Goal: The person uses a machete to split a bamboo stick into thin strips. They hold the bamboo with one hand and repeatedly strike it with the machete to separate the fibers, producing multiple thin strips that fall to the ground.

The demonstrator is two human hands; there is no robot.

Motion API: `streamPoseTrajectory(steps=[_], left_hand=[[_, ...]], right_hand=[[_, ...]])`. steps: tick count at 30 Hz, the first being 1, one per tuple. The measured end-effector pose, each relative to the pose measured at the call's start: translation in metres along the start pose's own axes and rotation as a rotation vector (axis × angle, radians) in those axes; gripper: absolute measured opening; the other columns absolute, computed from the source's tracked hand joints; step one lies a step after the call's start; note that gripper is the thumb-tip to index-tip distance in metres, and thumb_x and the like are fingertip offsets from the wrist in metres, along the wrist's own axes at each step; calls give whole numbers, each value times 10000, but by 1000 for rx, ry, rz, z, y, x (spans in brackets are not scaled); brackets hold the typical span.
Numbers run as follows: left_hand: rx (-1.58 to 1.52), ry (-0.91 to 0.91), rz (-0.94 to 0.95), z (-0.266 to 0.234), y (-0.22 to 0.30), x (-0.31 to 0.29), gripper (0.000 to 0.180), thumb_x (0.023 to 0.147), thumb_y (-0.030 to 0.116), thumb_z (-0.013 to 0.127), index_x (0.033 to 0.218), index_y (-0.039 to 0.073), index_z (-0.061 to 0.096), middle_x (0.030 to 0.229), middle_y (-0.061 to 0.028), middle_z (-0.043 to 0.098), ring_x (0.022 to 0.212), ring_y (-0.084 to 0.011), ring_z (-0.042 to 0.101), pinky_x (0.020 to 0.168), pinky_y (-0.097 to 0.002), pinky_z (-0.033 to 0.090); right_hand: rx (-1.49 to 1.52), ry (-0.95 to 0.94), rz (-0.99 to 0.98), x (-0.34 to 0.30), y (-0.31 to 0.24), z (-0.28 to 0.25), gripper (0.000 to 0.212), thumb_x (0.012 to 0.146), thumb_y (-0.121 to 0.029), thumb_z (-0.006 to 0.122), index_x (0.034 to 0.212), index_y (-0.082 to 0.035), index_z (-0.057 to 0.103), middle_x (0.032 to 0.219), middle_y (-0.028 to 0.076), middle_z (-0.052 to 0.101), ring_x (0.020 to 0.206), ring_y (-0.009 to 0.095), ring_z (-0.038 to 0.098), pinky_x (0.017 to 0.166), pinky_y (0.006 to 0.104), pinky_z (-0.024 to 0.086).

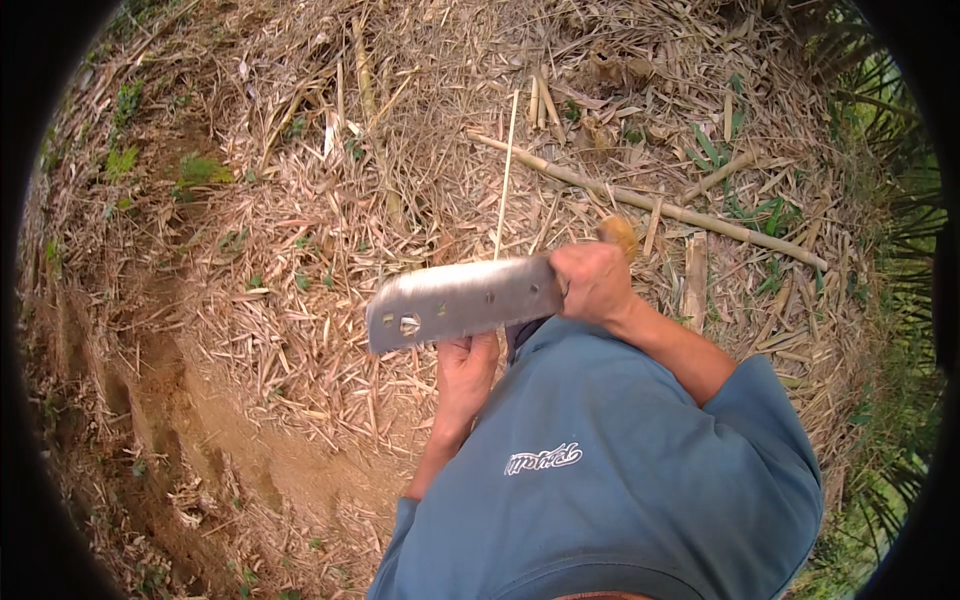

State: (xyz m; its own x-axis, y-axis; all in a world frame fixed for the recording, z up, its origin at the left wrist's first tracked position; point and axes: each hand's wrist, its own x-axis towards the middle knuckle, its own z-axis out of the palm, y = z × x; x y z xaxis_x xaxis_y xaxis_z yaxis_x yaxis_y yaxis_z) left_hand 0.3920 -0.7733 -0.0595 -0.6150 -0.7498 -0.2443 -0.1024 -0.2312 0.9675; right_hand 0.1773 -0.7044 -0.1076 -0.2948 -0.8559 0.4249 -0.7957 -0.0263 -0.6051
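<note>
My right hand (592, 282) is closed round the handle of a broad cleaver-like knife (462, 303). Its wooden handle end (620, 236) sticks out past the fist. The wide steel blade points left across the front of my body, with several holes in it and some motion blur. Just below the blade is my left hand (466, 378), its fingertips partly covered by the steel. A thin pale bamboo strip (507, 175) runs forward from behind the blade, in line with my left hand, which appears closed on its near end; the grip itself is hidden.
Dry bamboo leaves and litter (300, 330) cover the ground. A long bamboo pole (640, 196) lies ahead to the right, with short cut pieces (695, 280) near it. Bare earth (170, 400) slopes at the left. Green fronds (905, 230) stand along the right edge.
</note>
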Motion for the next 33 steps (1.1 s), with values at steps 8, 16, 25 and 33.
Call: streamPoseTrajectory(steps=[8,16,25,33], left_hand=[[232,18,-91,4,17,-18,268,1047,162,526,1206,-36,613,627,91,377,521,-11,286,466,-211,239],[-286,52,-248,8,25,-22,370,1057,156,487,1367,-42,518,582,99,314,469,-13,289,433,-194,238],[-528,168,-405,9,25,-16,347,1069,193,428,1319,-24,530,542,53,306,376,-41,253,352,-213,230],[-471,-51,-404,7,35,-24,366,1069,188,429,1363,-18,499,540,64,305,373,-38,254,352,-214,225]], right_hand=[[-23,-129,248,14,5,7,227,644,-205,734,760,-49,618,719,142,684,669,332,691,622,438,548],[37,-118,100,12,-4,14,205,654,-217,727,724,-64,610,679,134,671,636,332,682,608,423,545],[93,-109,-36,-1,-3,21,212,675,-232,730,721,-64,609,695,132,659,658,313,681,607,415,540],[8,-47,290,11,37,12,209,719,-251,703,711,-58,624,673,144,663,638,316,687,602,420,536]])
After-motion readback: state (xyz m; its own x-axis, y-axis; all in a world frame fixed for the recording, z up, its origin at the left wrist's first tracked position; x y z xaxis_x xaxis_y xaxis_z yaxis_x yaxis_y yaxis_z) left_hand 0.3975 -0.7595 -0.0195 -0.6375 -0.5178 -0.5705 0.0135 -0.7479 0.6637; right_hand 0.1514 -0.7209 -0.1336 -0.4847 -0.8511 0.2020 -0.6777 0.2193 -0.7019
